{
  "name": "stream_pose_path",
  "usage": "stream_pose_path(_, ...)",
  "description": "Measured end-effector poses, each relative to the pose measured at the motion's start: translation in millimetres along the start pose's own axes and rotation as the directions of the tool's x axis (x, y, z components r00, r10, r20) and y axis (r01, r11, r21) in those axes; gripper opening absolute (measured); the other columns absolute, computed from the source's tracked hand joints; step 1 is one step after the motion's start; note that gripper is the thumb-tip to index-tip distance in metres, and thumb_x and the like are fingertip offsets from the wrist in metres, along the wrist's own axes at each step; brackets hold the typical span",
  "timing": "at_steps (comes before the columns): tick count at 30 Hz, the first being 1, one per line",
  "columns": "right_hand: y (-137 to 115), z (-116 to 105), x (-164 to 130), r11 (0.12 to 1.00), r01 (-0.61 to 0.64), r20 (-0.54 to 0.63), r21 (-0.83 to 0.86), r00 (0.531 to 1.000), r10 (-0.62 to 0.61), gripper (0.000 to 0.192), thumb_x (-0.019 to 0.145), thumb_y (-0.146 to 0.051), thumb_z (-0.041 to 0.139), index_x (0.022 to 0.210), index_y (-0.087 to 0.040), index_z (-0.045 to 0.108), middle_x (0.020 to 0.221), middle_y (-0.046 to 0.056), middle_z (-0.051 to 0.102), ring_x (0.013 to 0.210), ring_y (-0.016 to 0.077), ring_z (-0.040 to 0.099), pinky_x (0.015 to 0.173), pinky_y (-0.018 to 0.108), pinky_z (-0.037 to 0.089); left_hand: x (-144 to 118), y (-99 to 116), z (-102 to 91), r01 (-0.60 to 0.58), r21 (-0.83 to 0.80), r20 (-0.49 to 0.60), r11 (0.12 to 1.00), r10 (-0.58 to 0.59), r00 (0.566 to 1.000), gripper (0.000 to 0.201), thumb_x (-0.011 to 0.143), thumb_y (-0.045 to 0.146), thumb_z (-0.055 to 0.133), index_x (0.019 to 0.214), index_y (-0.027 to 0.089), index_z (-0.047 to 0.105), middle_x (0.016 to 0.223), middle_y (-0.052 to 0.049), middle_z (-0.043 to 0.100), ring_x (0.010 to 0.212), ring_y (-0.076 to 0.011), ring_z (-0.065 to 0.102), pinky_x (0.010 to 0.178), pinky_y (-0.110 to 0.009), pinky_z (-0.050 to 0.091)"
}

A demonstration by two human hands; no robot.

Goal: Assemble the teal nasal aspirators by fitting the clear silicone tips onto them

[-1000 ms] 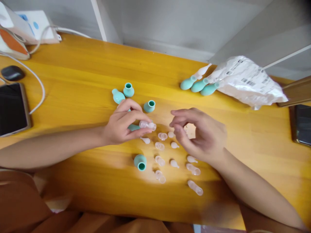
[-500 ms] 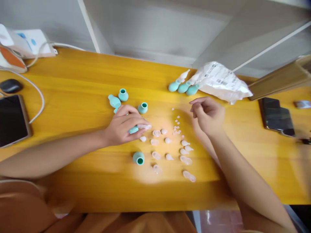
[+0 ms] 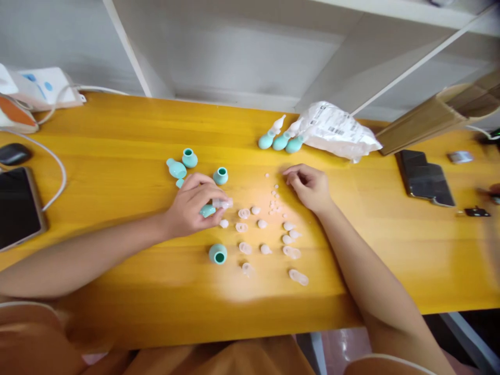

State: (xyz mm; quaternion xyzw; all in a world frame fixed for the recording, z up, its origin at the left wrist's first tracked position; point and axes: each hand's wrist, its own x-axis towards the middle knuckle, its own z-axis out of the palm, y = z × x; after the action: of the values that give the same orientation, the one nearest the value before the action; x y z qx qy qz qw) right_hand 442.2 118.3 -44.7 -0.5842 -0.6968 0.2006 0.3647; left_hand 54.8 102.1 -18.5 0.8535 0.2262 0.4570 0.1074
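Note:
My left hand pinches a small clear plastic piece between thumb and fingers. Beneath that hand, a teal bulb is partly covered. My right hand is curled beside several tiny pale discs; whether its fingertips hold anything is hidden. Between my arms lie clear plastic connectors and whitish teardrop-shaped tips in loose rows. A teal bulb with an open neck sits nearer me, and another teal bulb stands just past my left fingers.
Three teal bulbs with pale nozzles lie at the back beside a white plastic bag. A cardboard box and dark phones are on the right. At left are a tablet, a mouse and a white cable.
The view has swung slightly right. My right hand has come left, closer to the tiny discs. My left hand still holds the clear piece, now turned a little between the fingers.

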Motion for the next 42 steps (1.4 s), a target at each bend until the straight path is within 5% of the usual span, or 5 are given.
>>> stream_pose_path(11,-3.8,2.3,-1.0,0.981,0.187,0.042,-0.053,0.982,-0.185,0.02,0.106,-0.037,0.067,0.104,-0.025,0.083,0.083,0.004,0.075,0.064,0.0197,0.061,0.068,0.036,0.053,-0.7,-2.8,-0.5,-0.002,0.025,0.012,1.0,0.002,1.0,0.025,0.106,0.022,0.073,0.131,0.025,0.075,0.104,-0.001,0.087,0.104,-0.0233,0.074,0.095,-0.04,0.062)
stream_pose_path(16,-47.1,-3.8,-8.0,0.963,0.271,-0.038,0.005,0.962,-0.27,0.016,0.111,-0.031,0.067,0.104,-0.025,0.08,0.08,0.001,0.066,0.061,0.0168,0.055,0.063,0.034,0.048,0.2,-2.0,-4.8,0.062,-0.033,-0.018,0.998,-0.062,0.998,0.021,0.107,0.022,0.072,0.128,0.026,0.074,0.101,-0.001,0.086,0.104,-0.0236,0.073,0.093,-0.041,0.064)
stream_pose_path(20,-118.6,2.3,-21.0,0.878,0.466,0.308,0.111,0.824,-0.476,0.009,0.114,-0.028,0.071,0.115,-0.023,0.079,0.103,0.006,0.077,0.086,0.0196,0.074,0.074,0.033,0.058,-0.2,-2.8,-4.0,0.091,-0.071,-0.061,0.993,-0.096,0.994,0.019,0.106,0.022,0.072,0.125,0.027,0.071,0.099,-0.003,0.085,0.102,-0.0255,0.072,0.09,-0.045,0.064)
stream_pose_path(25,-175.7,32.8,-31.9,0.709,0.678,0.562,-0.192,0.668,-0.488,0.024,0.11,-0.039,0.081,0.103,-0.016,0.081,0.105,0.011,0.077,0.09,0.0266,0.072,0.079,0.041,0.059,2.4,-4.3,-3.5,0.037,-0.058,-0.104,0.998,-0.043,0.994,0.014,0.107,0.028,0.069,0.12,0.027,0.067,0.091,0.0,0.079,0.09,-0.0219,0.069,0.087,-0.042,0.061)
stream_pose_path(42,-185.1,39.2,-34.1,0.66,0.719,0.582,-0.216,0.638,-0.505,0.011,0.105,-0.01,0.068,0.1,-0.02,0.07,0.098,0.009,0.073,0.086,0.0278,0.067,0.074,0.043,0.057,1.3,-0.7,1.6,0.147,-0.137,-0.17,0.98,-0.169,0.971,0.024,0.101,0.02,0.078,0.119,0.028,0.066,0.097,0.002,0.083,0.095,-0.0204,0.071,0.091,-0.043,0.062)
